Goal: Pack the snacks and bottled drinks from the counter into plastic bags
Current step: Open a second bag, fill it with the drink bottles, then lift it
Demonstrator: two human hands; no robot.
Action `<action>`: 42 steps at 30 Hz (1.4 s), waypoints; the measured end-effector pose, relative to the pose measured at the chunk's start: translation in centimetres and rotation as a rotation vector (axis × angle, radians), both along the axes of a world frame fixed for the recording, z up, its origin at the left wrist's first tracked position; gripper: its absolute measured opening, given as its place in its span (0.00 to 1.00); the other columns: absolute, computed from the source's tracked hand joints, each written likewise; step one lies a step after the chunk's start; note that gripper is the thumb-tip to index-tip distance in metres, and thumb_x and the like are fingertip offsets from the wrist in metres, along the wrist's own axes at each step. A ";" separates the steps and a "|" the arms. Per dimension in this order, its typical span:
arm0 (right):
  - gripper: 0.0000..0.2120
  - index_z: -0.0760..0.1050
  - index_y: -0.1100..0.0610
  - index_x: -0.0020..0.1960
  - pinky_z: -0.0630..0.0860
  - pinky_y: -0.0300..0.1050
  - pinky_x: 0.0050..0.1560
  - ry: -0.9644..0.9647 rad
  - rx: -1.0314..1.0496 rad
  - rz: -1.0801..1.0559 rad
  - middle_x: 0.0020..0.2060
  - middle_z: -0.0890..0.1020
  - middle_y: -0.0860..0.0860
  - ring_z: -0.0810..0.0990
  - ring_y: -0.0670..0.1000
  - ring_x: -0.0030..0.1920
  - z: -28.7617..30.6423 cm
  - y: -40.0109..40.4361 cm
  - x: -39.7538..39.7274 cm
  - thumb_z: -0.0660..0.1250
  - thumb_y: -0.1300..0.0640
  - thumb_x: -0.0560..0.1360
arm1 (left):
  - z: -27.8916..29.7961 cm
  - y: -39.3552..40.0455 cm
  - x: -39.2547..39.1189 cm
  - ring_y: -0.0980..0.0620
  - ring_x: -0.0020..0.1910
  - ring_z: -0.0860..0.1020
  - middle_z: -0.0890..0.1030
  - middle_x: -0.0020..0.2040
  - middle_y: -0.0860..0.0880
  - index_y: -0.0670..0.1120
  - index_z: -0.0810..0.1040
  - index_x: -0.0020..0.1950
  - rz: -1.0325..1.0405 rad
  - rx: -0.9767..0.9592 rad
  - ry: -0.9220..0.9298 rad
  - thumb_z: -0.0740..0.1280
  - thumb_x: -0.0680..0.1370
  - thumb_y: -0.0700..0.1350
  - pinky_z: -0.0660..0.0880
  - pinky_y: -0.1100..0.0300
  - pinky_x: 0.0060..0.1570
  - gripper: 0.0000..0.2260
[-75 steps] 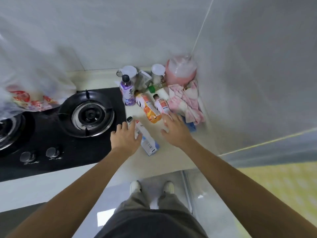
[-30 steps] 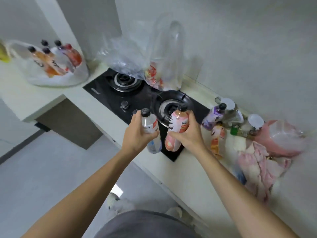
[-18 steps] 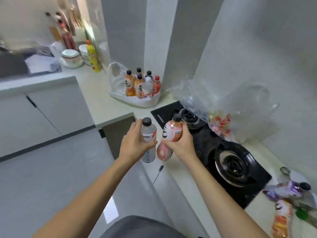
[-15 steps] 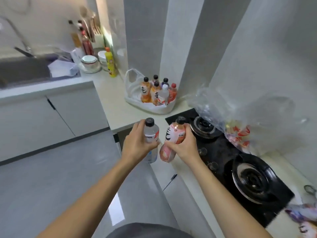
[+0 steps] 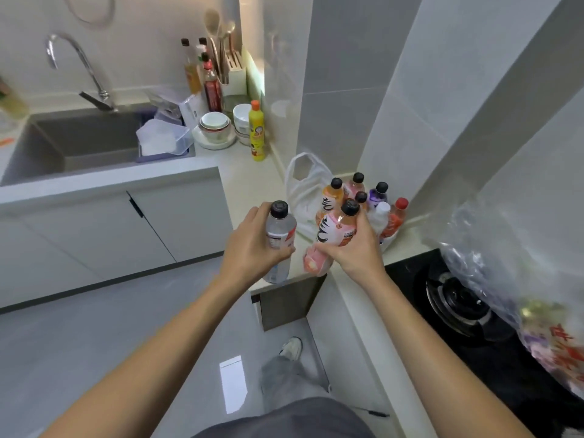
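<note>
Now you have turned further left than half a second ago: the white plastic bag [image 5: 303, 191] of bottles, which sat well beyond your hands then, lies just past them, and the sink [image 5: 79, 143] has come fully into view. Your left hand [image 5: 252, 248] still has its grip wrapped round the clear bottle [image 5: 279, 238], fingers curled about the labelled middle; the bottle's long axis is close to upright, black cap up and leaning slightly toward the bag. Your right hand [image 5: 354, 251] still grips the pink bottle [image 5: 331, 238] round its body; its long axis tilts, black cap up and to the right toward the bag, pink base down-left over the edge of the desk [image 5: 252, 181]. The two bottles are just beside each other, bases nearly meeting. Behind them, the packed bottles [image 5: 360, 197] stand upright in the bag in the desk's corner against the tiled wall. To your right the black stove [image 5: 458, 298] carries a clear plastic bag [image 5: 505, 273] with red-printed snacks inside. Farther left on the desk stand a yellow bottle [image 5: 257, 134] and stacked bowls [image 5: 215, 124] near the sink
</note>
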State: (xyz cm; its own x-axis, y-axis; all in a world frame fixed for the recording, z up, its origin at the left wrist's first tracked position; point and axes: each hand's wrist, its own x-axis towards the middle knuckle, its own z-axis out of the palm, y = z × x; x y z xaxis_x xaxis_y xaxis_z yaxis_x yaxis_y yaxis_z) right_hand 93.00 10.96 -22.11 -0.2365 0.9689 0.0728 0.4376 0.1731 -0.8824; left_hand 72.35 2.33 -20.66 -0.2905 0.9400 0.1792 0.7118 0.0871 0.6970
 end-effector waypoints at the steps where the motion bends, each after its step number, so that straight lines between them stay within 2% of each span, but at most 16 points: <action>1: 0.44 0.69 0.40 0.69 0.77 0.55 0.68 0.009 0.002 -0.005 0.64 0.80 0.42 0.79 0.47 0.66 0.3 2.6 -0.8 0.85 0.47 0.58 | 0.4 2.2 -0.7 0.50 0.46 0.77 0.76 0.51 0.55 0.58 0.68 0.63 0.003 0.004 0.003 0.78 0.67 0.55 0.78 0.50 0.42 0.29; 3: 0.41 0.69 0.39 0.65 0.79 0.56 0.65 0.010 0.014 -0.037 0.60 0.81 0.44 0.81 0.49 0.62 1.4 7.4 -2.4 0.84 0.46 0.57 | 1.1 6.5 -2.1 0.49 0.46 0.77 0.76 0.51 0.55 0.59 0.68 0.61 0.019 0.009 -0.007 0.78 0.66 0.56 0.79 0.47 0.43 0.28; 6: 0.34 0.71 0.41 0.60 0.81 0.54 0.60 -0.008 0.046 -0.055 0.53 0.82 0.44 0.83 0.48 0.55 3.4 14.3 -4.3 0.84 0.51 0.60 | 2.4 12.2 -3.8 0.50 0.48 0.77 0.77 0.52 0.56 0.60 0.68 0.58 0.036 0.039 -0.058 0.77 0.66 0.57 0.79 0.47 0.45 0.26; 10: 0.36 0.72 0.45 0.63 0.82 0.53 0.61 -0.061 0.082 -0.026 0.55 0.82 0.45 0.83 0.50 0.56 4.8 21.6 -6.3 0.86 0.52 0.61 | 2.7 17.9 -5.0 0.52 0.49 0.77 0.78 0.52 0.57 0.60 0.68 0.55 0.034 0.079 -0.123 0.78 0.65 0.52 0.78 0.48 0.47 0.25; 14: 0.34 0.72 0.46 0.61 0.81 0.52 0.59 -0.151 0.080 0.046 0.53 0.82 0.43 0.83 0.48 0.55 4.3 25.6 -7.6 0.85 0.53 0.61 | 1.2 21.8 -5.2 0.52 0.50 0.77 0.78 0.53 0.57 0.59 0.69 0.57 -0.008 0.036 -0.148 0.78 0.65 0.51 0.78 0.48 0.48 0.26; 19: 0.31 0.72 0.48 0.58 0.82 0.51 0.57 -0.236 0.000 0.079 0.48 0.82 0.42 0.83 0.47 0.50 2.3 28.1 -7.9 0.85 0.58 0.62 | -1.6 24.9 -5.1 0.51 0.48 0.77 0.77 0.52 0.58 0.60 0.69 0.58 -0.104 -0.036 -0.146 0.78 0.66 0.51 0.78 0.49 0.47 0.26; 23: 0.33 0.70 0.46 0.57 0.82 0.50 0.55 -0.337 -0.042 0.064 0.49 0.81 0.43 0.83 0.50 0.51 0.6 28.9 -7.6 0.86 0.54 0.60 | -3.9 26.6 -4.8 0.50 0.50 0.78 0.77 0.55 0.59 0.60 0.69 0.62 -0.174 -0.114 -0.173 0.77 0.66 0.51 0.78 0.49 0.48 0.28; 26: 0.35 0.68 0.41 0.58 0.81 0.53 0.59 -0.409 -0.079 0.074 0.55 0.82 0.44 0.82 0.53 0.57 -0.1 29.5 -7.6 0.86 0.51 0.60 | -5.3 27.5 -4.6 0.49 0.49 0.77 0.76 0.56 0.59 0.57 0.69 0.61 -0.231 -0.162 -0.183 0.75 0.67 0.53 0.78 0.49 0.48 0.26; 30: 0.32 0.70 0.44 0.57 0.78 0.48 0.56 -0.459 -0.111 0.086 0.49 0.79 0.41 0.80 0.51 0.53 -0.9 30.4 -7.3 0.86 0.53 0.61 | -7.0 28.5 -4.4 0.49 0.47 0.76 0.75 0.54 0.58 0.57 0.68 0.57 -0.314 -0.226 -0.160 0.71 0.66 0.59 0.78 0.48 0.46 0.23; 33: 0.35 0.69 0.46 0.58 0.80 0.51 0.54 -0.521 -0.126 0.094 0.53 0.82 0.47 0.81 0.55 0.53 -1.3 31.0 -7.2 0.85 0.51 0.59 | -8.0 29.4 -4.1 0.50 0.48 0.76 0.75 0.54 0.57 0.58 0.68 0.58 -0.369 -0.239 -0.125 0.66 0.66 0.64 0.78 0.49 0.45 0.24; 36: 0.31 0.68 0.48 0.52 0.81 0.52 0.46 -0.579 -0.154 0.119 0.46 0.82 0.48 0.82 0.55 0.47 -1.6 31.7 -6.9 0.84 0.51 0.59 | -8.8 30.3 -3.8 0.49 0.50 0.77 0.75 0.56 0.56 0.57 0.68 0.61 -0.421 -0.239 -0.092 0.72 0.69 0.61 0.78 0.48 0.45 0.25; 39: 0.27 0.68 0.50 0.47 0.76 0.47 0.37 -0.635 -0.172 0.156 0.39 0.80 0.48 0.81 0.54 0.41 -1.8 32.2 -6.5 0.84 0.53 0.61 | -9.6 31.1 -3.6 0.50 0.51 0.77 0.74 0.58 0.55 0.57 0.69 0.62 -0.422 -0.237 -0.083 0.77 0.71 0.56 0.78 0.49 0.45 0.25; 42: 0.26 0.71 0.51 0.48 0.78 0.48 0.40 -0.693 -0.181 0.173 0.42 0.81 0.50 0.80 0.53 0.42 -2.5 32.5 -5.9 0.85 0.52 0.61 | -10.3 31.7 -3.5 0.50 0.51 0.76 0.72 0.59 0.55 0.56 0.68 0.63 -0.455 -0.251 -0.061 0.77 0.73 0.55 0.77 0.52 0.45 0.25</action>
